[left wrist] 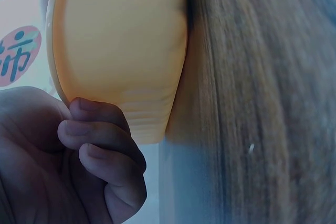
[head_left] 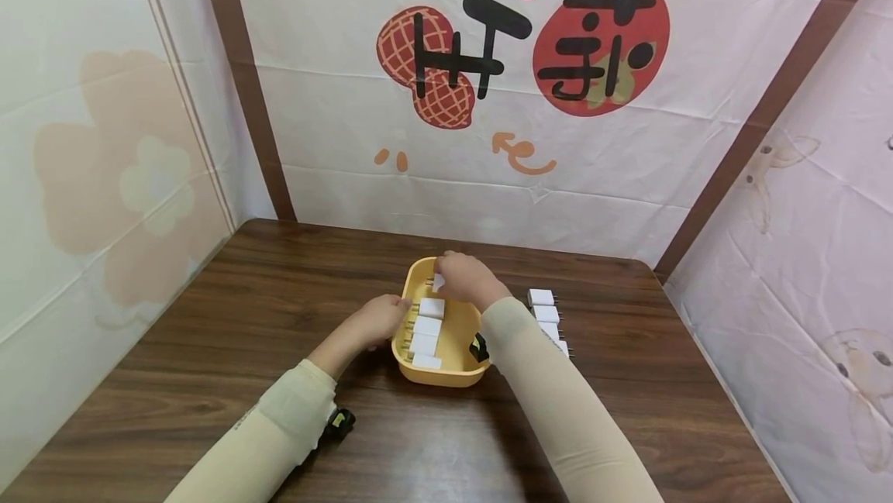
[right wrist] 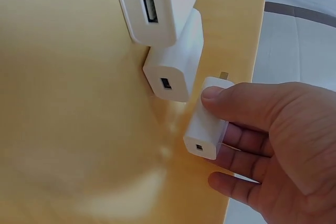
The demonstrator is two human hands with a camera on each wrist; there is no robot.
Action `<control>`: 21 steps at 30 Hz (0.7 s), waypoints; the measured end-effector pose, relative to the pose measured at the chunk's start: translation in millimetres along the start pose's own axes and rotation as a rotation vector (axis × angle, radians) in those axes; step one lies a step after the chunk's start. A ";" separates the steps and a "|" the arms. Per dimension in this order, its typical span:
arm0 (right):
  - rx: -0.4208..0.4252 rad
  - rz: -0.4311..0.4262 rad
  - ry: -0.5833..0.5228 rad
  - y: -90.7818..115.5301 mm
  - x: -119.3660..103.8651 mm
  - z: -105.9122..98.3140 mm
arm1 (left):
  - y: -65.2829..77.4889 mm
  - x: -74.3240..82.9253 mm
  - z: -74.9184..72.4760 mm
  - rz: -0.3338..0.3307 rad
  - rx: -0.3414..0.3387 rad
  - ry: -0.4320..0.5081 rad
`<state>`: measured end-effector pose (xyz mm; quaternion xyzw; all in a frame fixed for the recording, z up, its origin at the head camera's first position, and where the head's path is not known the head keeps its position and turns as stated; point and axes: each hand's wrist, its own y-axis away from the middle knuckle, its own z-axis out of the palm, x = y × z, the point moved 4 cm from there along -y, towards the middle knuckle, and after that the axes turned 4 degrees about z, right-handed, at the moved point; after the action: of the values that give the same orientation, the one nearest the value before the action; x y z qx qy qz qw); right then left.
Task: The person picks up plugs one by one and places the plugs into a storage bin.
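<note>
A yellow plastic basket [head_left: 441,377] sits on the table with a column of white USB chargers [head_left: 426,327] lying along its left side, prongs toward the left wall. My left hand [head_left: 380,319] grips the basket's left rim, its fingers [left wrist: 97,153] curled against the outside wall. At the far end inside the basket, my right hand [head_left: 469,280] holds another white charger [right wrist: 207,116] between thumb and fingers. One metal prong shows past the thumb, and a USB port is on the near end. This charger is apart from the neighbouring charger [right wrist: 173,72].
Right of the basket, several more white chargers [head_left: 546,314] form a row on the brown wooden table [head_left: 265,294], prongs to the right and partly hidden by my right sleeve [head_left: 551,379]. A printed cloth [head_left: 446,177] hangs behind the table.
</note>
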<state>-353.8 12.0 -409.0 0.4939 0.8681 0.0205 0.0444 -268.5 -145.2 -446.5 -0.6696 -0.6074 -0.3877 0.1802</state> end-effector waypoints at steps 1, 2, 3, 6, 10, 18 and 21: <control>0.000 -0.001 -0.006 0.2 -0.3 0.5 | 0.0 -0.5 0.1 -0.001 0.000 0.001; 0.001 -0.002 -0.009 0.1 -0.5 1.3 | -0.1 -0.8 0.2 -0.001 0.001 -0.001; 0.003 -0.001 -0.009 -0.4 -0.2 2.3 | -0.1 -1.1 0.3 0.001 0.001 -0.003; 0.005 -0.003 -0.008 -2.8 0.6 6.0 | -0.5 -1.5 0.2 0.009 0.003 -0.006; 0.002 -0.017 0.002 -7.8 1.4 12.0 | -0.8 -1.3 -0.2 0.012 0.000 -0.005; 0.003 -0.021 0.028 -12.7 0.7 18.5 | -0.6 -0.7 -0.3 0.005 -0.006 0.006; 0.005 -0.025 0.035 -12.3 -0.5 19.1 | -0.9 -1.4 0.0 0.006 -0.003 -0.001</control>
<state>-362.1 5.1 -428.9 0.4827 0.8749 0.0265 0.0284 -269.4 -146.0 -447.7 -0.6720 -0.6049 -0.3875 0.1800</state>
